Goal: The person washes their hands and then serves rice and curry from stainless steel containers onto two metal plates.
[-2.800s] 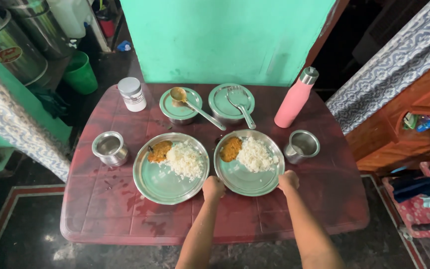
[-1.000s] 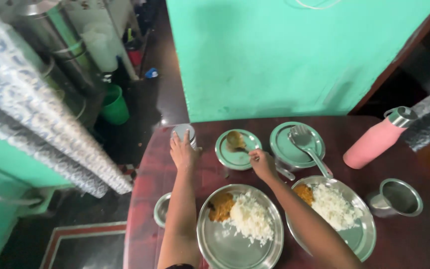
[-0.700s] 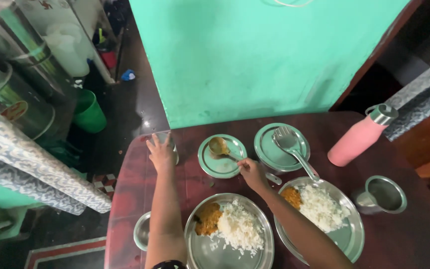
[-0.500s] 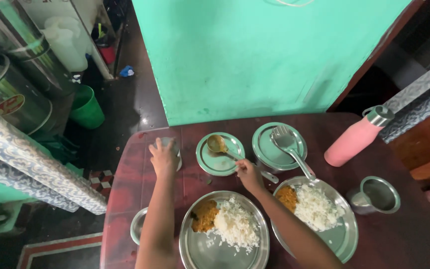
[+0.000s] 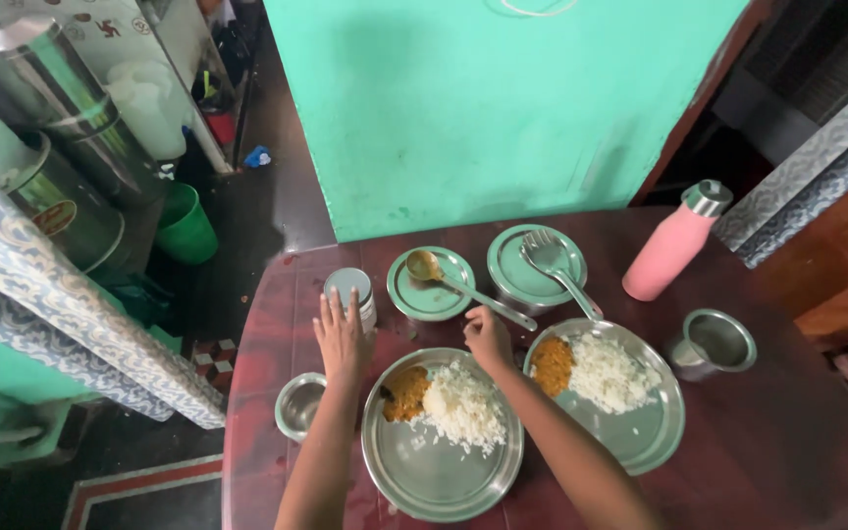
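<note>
A dark red table (image 5: 768, 442) stands against a green wall, laid for a meal. On it rest two steel plates (image 5: 424, 476) (image 5: 655, 437) of rice and curry, two lidded steel pots (image 5: 431, 290) (image 5: 532, 265) topped by a ladle (image 5: 463, 285) and a serving spoon (image 5: 561, 270), two steel cups (image 5: 298, 404) (image 5: 711, 344), a white jar (image 5: 350, 290) and a pink bottle (image 5: 669, 245).

Left hand: left hand (image 5: 341, 337), bare, no ring, watch or bangle visible.
Right hand: right hand (image 5: 488, 337), bare, no jewellery visible.
Forearms: both uncovered as far as the near edge of the picture.
Sleeves: none in view on either arm.
</note>
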